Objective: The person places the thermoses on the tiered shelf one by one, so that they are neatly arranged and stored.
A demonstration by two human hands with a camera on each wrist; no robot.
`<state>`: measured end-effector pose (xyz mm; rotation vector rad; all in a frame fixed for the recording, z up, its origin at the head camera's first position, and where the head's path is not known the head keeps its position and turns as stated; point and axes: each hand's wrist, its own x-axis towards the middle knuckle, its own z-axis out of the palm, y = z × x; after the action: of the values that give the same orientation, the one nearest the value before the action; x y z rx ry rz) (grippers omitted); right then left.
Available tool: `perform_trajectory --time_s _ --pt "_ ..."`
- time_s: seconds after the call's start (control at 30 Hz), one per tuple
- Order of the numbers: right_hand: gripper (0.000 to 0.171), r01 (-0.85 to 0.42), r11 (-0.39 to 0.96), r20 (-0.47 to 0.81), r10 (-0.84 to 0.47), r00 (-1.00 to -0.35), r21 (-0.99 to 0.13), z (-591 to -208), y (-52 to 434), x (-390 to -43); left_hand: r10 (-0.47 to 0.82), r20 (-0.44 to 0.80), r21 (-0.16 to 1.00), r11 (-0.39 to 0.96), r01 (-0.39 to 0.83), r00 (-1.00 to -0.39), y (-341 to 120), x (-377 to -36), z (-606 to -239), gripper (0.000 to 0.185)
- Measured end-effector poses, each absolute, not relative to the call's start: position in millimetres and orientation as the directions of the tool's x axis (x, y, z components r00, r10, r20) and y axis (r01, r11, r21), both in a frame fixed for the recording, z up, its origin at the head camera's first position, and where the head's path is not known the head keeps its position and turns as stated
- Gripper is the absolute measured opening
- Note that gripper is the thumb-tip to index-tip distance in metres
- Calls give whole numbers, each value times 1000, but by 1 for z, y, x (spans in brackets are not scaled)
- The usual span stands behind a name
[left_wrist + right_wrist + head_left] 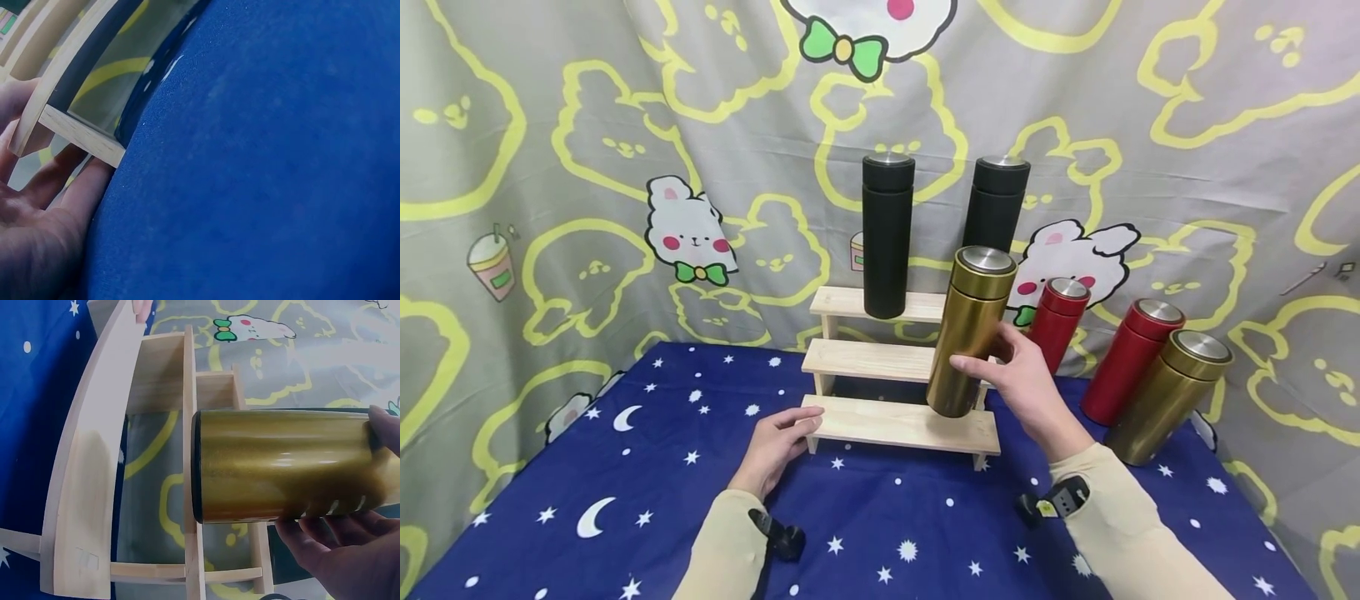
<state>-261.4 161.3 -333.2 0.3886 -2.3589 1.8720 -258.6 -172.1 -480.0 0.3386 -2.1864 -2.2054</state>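
1. The gold flask bore no readable brand or label; its steel cap pointed up and slightly right, its long axis tilted a little off upright.
2. The right hand gripped its lower body, fingers curled round it, holding its base just above the lowest step of the wooden rack.
3. The left hand rested against the rack's left end on the counter, fingers relaxed and straight.
4. Two black flasks stood on the top step behind.
5. Two red flasks and another gold one leaned at the right, well apart.
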Motion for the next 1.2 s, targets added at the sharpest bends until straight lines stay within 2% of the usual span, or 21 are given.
perform_trajectory --time_s 0.37,0.67,0.9,1.2 --pt "69 -260 217 239 -118 -964 -941 -331 148 -271 -159 -148 989 -21 -147 -976 -172 -258 -476 31" --pt "74 -214 223 188 -129 -974 -951 -326 135 -277 -158 -145 989 -13 -145 -977 -172 -258 -477 29" --pt "74 -236 244 209 -132 -969 -941 -323 128 -279 -152 -134 991 -15 -133 -979 -172 -257 -478 30" --pt "70 -252 198 221 -165 -961 -947 -322 117 -284 -151 -140 990 -8 -141 -979 -172 -258 -478 30"
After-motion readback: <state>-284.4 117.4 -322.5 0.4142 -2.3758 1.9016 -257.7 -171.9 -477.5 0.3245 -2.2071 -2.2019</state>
